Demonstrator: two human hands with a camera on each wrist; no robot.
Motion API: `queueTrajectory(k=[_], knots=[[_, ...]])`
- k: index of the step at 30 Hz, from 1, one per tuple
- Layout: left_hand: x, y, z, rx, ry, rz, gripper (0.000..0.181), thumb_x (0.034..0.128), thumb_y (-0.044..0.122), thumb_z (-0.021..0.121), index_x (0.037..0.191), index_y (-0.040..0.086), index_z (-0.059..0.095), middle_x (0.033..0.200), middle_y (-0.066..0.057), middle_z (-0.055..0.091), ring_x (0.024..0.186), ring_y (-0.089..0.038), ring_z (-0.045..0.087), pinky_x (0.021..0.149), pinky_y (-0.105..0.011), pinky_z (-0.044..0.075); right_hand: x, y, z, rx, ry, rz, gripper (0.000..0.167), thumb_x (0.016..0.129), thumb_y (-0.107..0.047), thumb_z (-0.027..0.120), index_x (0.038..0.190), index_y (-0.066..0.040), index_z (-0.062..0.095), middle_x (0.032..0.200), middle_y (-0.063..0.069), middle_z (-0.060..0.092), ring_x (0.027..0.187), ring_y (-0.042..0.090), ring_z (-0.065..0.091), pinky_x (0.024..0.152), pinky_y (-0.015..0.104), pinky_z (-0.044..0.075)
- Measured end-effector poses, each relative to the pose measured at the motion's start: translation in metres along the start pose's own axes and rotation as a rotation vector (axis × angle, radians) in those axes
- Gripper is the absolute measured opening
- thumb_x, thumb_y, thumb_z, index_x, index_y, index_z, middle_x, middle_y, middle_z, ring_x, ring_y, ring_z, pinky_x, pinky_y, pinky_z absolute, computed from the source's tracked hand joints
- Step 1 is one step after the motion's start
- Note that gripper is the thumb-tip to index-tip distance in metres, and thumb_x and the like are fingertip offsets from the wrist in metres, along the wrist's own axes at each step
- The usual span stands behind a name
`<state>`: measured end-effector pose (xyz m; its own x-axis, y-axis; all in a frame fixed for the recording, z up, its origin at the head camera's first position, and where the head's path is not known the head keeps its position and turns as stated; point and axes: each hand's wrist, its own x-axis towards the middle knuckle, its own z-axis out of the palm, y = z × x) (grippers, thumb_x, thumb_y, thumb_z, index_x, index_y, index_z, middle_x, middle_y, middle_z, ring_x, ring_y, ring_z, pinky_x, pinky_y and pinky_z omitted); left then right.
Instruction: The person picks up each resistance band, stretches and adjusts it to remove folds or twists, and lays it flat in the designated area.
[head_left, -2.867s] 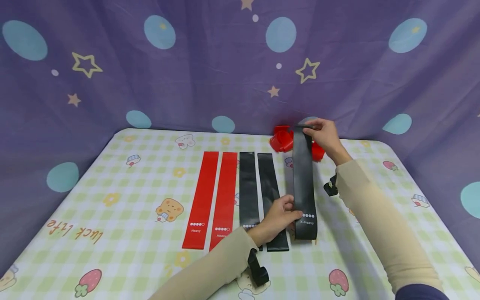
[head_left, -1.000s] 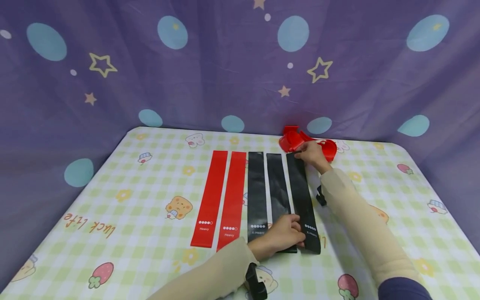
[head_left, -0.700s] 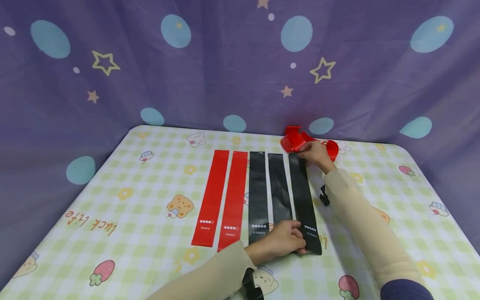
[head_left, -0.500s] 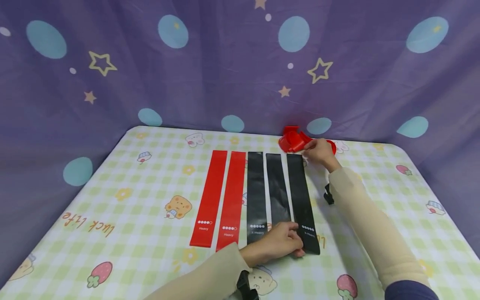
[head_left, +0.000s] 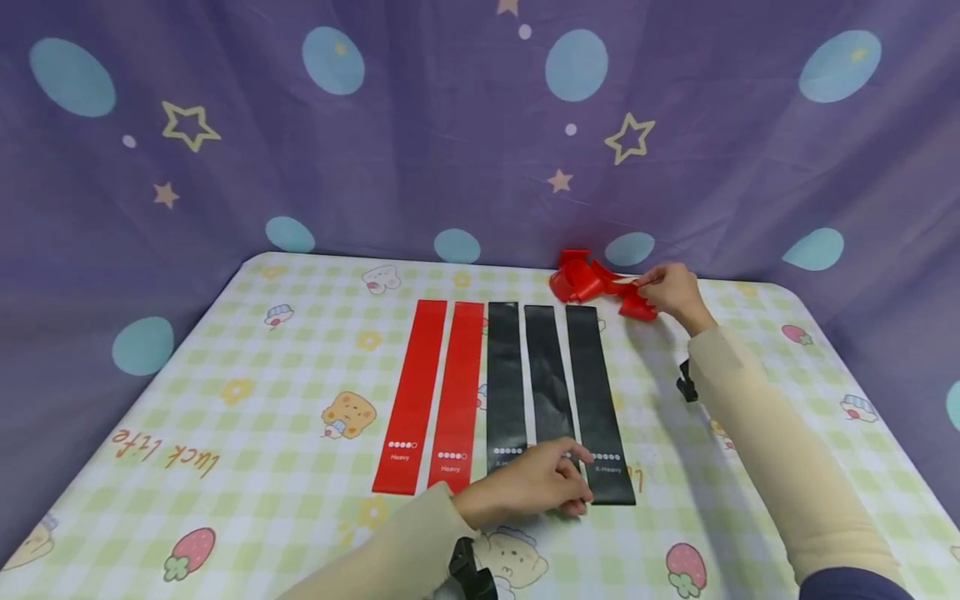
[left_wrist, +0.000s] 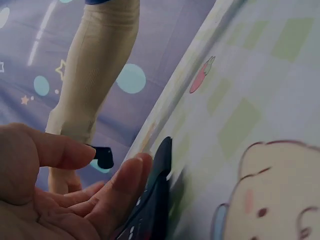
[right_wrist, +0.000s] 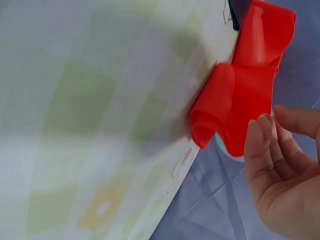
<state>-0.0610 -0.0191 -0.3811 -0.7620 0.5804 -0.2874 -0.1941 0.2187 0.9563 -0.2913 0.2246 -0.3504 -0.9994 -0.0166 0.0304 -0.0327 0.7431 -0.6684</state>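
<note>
Two flat red resistance bands (head_left: 456, 383) marked Heavy lie side by side. Right of them is a row of black resistance bands (head_left: 591, 375), two with X-Heavy lettering in sight. My left hand (head_left: 528, 479) hovers over or rests on the near ends of the black bands, fingers loosely bent and gripping nothing; it hides part of their print. At the back of the table, a curled red resistance band (right_wrist: 250, 95) lies loose. My right hand (head_left: 673, 292) pinches its edge between thumb and fingertips, as the right wrist view also shows.
A checked tablecloth (head_left: 277, 383) with printed cartoons covers the table. Behind its far edge hangs a purple curtain (head_left: 412, 125) with stars and ovals. Black wrist straps (head_left: 471, 571) hang from both forearms.
The rightmost black band, earlier held up by both hands, now lies flat in the row. My right hand has let go of it and moved right to pinch the curled red band.
</note>
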Motion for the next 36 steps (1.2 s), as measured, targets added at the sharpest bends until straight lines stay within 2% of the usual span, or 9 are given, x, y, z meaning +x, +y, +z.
queueTrajectory(k=[4,9,11,17,22,26,31,36], knots=[[0.003,0.004,-0.008,0.028,-0.034,0.038,0.024,0.0921,0.000,0.053,0.115,-0.007,0.055,0.095,-0.026,0.068,0.075,-0.032,0.067,0.066,-0.024,0.056,0.000,0.005,-0.005,-0.006,0.027,0.001,0.024,0.080,-0.003,0.059,0.099,0.008,0.066,0.084,0.017,0.071,0.052,0.008,0.058,0.049,0.021,0.049],[0.007,0.013,-0.022,0.039,-0.021,0.060,0.021,0.0925,0.002,0.052,0.111,-0.008,0.058,0.100,-0.027,0.067,0.075,-0.025,0.067,0.072,-0.027,0.058,-0.001,0.006,-0.005,-0.044,0.082,-0.016,0.026,0.079,-0.003,0.058,0.100,0.008,0.066,0.094,0.024,0.069,0.051,0.002,0.051,0.050,0.019,0.044],[0.009,0.018,-0.029,0.043,-0.006,0.062,0.022,0.0933,0.003,0.052,0.112,-0.007,0.057,0.102,-0.027,0.066,0.078,-0.026,0.067,0.074,-0.028,0.057,-0.001,0.005,-0.004,-0.057,0.105,-0.027,0.026,0.078,-0.003,0.058,0.100,0.007,0.067,0.094,0.025,0.068,0.057,0.006,0.053,0.054,0.019,0.043],[0.019,0.030,-0.050,0.081,0.057,0.091,0.023,0.0943,0.006,0.051,0.113,-0.007,0.056,0.106,-0.028,0.064,0.086,-0.031,0.067,0.077,-0.027,0.057,0.001,0.004,0.001,-0.070,0.143,-0.068,0.028,0.077,-0.003,0.058,0.102,0.008,0.065,0.096,0.026,0.066,0.085,0.034,0.060,0.070,0.030,0.044],[0.028,0.033,-0.064,0.066,0.084,0.138,0.025,0.0934,0.002,0.049,0.114,-0.013,0.053,0.105,-0.033,0.063,0.085,-0.032,0.068,0.076,-0.030,0.058,0.005,0.007,0.004,-0.062,0.136,-0.119,0.030,0.078,-0.003,0.058,0.105,0.009,0.062,0.101,0.030,0.064,0.092,0.039,0.058,0.075,0.036,0.044],[0.035,0.037,-0.072,0.007,0.100,0.117,0.025,0.0944,0.003,0.049,0.114,-0.012,0.053,0.106,-0.032,0.063,0.080,-0.024,0.069,0.078,-0.032,0.058,0.007,0.008,0.006,-0.083,0.146,-0.129,0.033,0.076,-0.003,0.058,0.106,0.010,0.061,0.105,0.030,0.061,0.098,0.041,0.055,0.085,0.045,0.045],[0.046,0.044,-0.077,-0.036,0.109,0.076,0.025,0.0959,0.006,0.050,0.116,-0.008,0.054,0.108,-0.027,0.064,0.074,-0.012,0.066,0.080,-0.032,0.057,0.011,0.005,0.011,-0.171,0.133,-0.111,0.038,0.077,-0.008,0.060,0.110,0.012,0.059,0.110,0.031,0.055,0.108,0.043,0.046,0.095,0.052,0.039],[0.058,0.051,-0.080,-0.036,0.109,0.078,0.025,0.0962,0.008,0.051,0.116,-0.006,0.055,0.108,-0.025,0.065,0.073,-0.011,0.065,0.080,-0.031,0.057,0.015,0.002,0.011,-0.230,0.069,-0.102,0.046,0.077,-0.009,0.060,0.118,0.011,0.058,0.119,0.032,0.053,0.113,0.045,0.045,0.098,0.054,0.039]])
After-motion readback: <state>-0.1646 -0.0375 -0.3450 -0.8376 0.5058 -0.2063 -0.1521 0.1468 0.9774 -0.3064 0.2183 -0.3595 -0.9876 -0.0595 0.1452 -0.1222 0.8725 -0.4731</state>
